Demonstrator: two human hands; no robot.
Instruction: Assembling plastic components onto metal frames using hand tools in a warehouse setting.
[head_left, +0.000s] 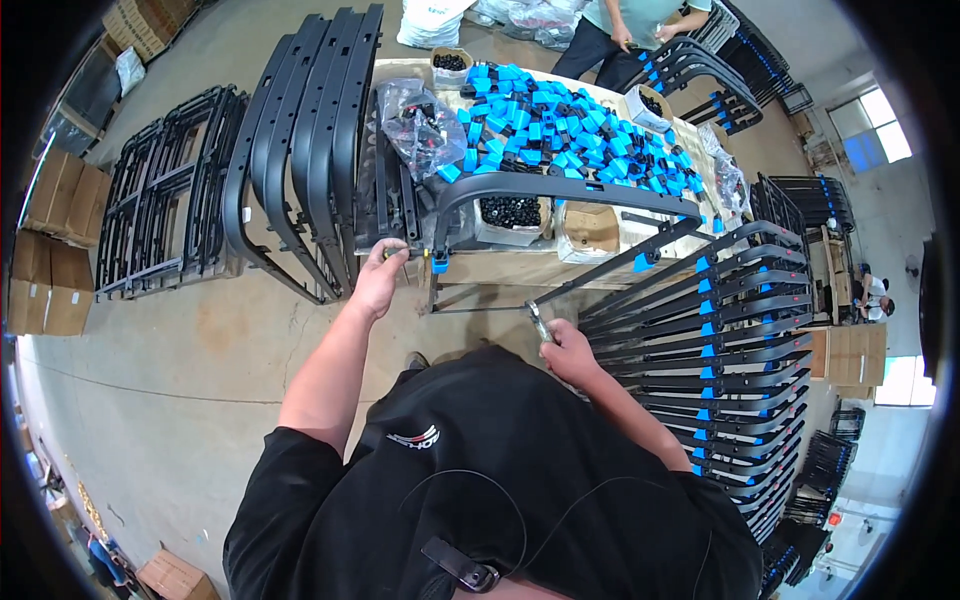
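1. The left hand [376, 280] is closed in a small pinch. It holds a small tool [391, 253] with some yellow on it, maybe a screwdriver. The tool points at a blue corner piece [440, 264], but I cannot tell if it touches.
2. The right hand [568, 354] is wrapped around a metal hand tool [539, 323] that looks like pliers. Its tip is by the frame's thin low bar. I cannot tell if they touch.
3. The dark metal frame [570, 185] stands right in front of the person, at the near edge of the table [500, 268]. Its top bends down at both ends.
4. This frame looks partly done. It has the blue piece by the left hand and one more blue piece [641, 262] on the right side. I cannot see if they are tight.
5. On the right is a long row of frames [740, 352] with blue pieces on them. They look done, or close to it.
6. On the left, big dark frames [318, 130] lean in a group. I see no blue on them, so they seem left to do.
7. Many loose blue pieces [545, 120] lie on the table. Near them is a box [506, 237] of little black parts.
8. Across the table, a co-worker's hand [622, 36] is near other bent frames.
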